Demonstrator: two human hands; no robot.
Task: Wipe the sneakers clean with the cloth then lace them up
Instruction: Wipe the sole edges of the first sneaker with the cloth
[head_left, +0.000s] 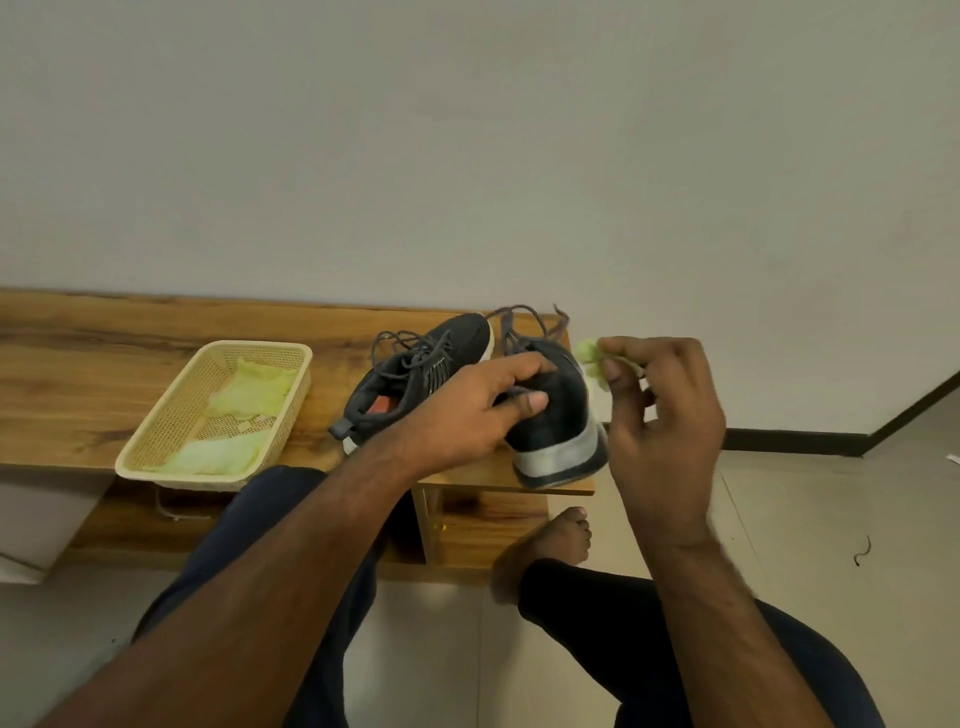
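Note:
Two dark grey sneakers with loose laces stand on a low wooden bench (93, 374). The right sneaker (558, 421) sits at the bench's right end, heel toward me, its pale sole showing. My left hand (478, 410) grips its collar from above. The left sneaker (415, 374) lies just behind my left hand, its opening facing me. My right hand (665, 410) hovers beside the right sneaker's outer side, fingers pinched on a small pale green cloth (592, 358).
A cream plastic basket (156, 441) holding more pale green cloths overhangs the bench's front edge at the left. My knees and a bare foot (550, 545) are below the bench. A wall rises directly behind; tiled floor lies to the right.

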